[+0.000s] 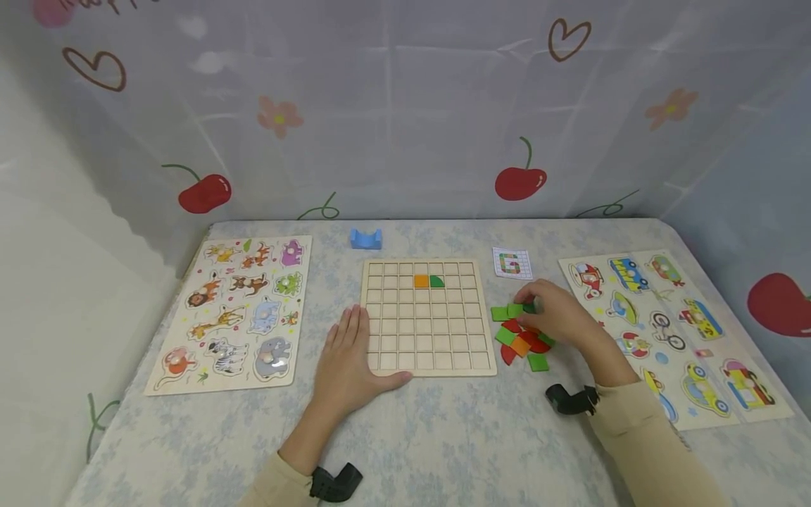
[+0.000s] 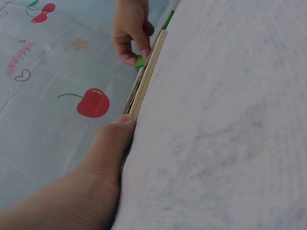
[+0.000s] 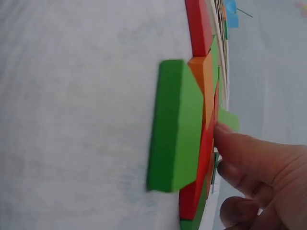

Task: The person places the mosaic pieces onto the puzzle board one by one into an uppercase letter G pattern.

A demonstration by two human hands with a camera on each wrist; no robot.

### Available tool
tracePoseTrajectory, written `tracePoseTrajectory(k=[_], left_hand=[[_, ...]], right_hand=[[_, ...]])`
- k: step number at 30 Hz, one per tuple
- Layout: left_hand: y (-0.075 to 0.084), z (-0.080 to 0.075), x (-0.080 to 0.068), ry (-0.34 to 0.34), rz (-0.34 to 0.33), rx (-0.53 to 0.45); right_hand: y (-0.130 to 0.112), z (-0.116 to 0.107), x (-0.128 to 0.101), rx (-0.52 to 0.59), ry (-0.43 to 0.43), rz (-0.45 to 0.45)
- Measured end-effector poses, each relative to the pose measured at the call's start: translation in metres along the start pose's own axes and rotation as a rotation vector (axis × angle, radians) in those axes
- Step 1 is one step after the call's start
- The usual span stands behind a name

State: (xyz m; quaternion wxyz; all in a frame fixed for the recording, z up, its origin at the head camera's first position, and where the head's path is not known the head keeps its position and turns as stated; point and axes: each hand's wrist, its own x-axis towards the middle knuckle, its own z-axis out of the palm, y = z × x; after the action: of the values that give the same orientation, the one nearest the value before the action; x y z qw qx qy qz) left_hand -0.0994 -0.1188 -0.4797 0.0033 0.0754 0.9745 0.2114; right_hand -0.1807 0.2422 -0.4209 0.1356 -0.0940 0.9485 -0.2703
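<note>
A wooden grid board [image 1: 424,324] lies at the middle of the table, with an orange square block [image 1: 421,281] and a green quarter-round block [image 1: 436,282] in neighbouring cells of its second row. My left hand [image 1: 347,362] rests flat against the board's lower left corner, fingers straight along the left side and thumb on the front edge. Right of the board, my right hand [image 1: 557,313] pinches a green square block [image 3: 228,120] between thumb and fingers, over a pile of loose blocks. In that pile are red blocks [image 1: 508,353], an orange square [image 1: 520,346] and green squares [image 1: 538,362].
A small pattern card [image 1: 512,263] lies beyond the pile. Behind the board sits a blue notched block [image 1: 366,240]. An animal puzzle board [image 1: 243,313] lies at the left, a vehicle puzzle board [image 1: 671,338] at the right. A printed curtain [image 1: 405,113] hangs behind the table.
</note>
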Motion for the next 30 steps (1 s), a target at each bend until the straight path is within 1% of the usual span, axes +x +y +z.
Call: tracePoseTrajectory(k=[3, 7, 12, 16, 19, 23, 25, 30], left_hand=[[0.000, 0.000, 0.000, -0.011, -0.003, 0.006], [0.000, 0.000, 0.001, -0.007, 0.004, 0.010], [0.000, 0.000, 0.001, 0.005, 0.011, 0.006], [0.000, 0.000, 0.001, 0.000, 0.007, 0.006], [0.000, -0.001, 0.000, 0.005, 0.004, 0.001], [-0.001, 0.000, -0.001, 0.008, 0.001, 0.004], [-0.002, 0.000, -0.001, -0.001, -0.002, 0.008], [-0.002, 0.000, 0.001, -0.007, -0.002, 0.010]], right_hand=[[0.003, 0.001, 0.001, 0.033, 0.010, 0.001], [0.005, 0.002, 0.003, 0.054, 0.029, -0.017], [-0.002, 0.004, 0.013, 0.098, 0.088, -0.037], [-0.021, 0.012, 0.028, 0.173, 0.112, -0.087], [-0.041, 0.021, 0.041, 0.216, 0.104, -0.111], [-0.068, 0.038, 0.058, 0.231, 0.075, -0.144], [-0.079, 0.046, 0.065, 0.235, 0.061, -0.162], [-0.104, 0.062, 0.079, 0.238, 0.055, -0.202]])
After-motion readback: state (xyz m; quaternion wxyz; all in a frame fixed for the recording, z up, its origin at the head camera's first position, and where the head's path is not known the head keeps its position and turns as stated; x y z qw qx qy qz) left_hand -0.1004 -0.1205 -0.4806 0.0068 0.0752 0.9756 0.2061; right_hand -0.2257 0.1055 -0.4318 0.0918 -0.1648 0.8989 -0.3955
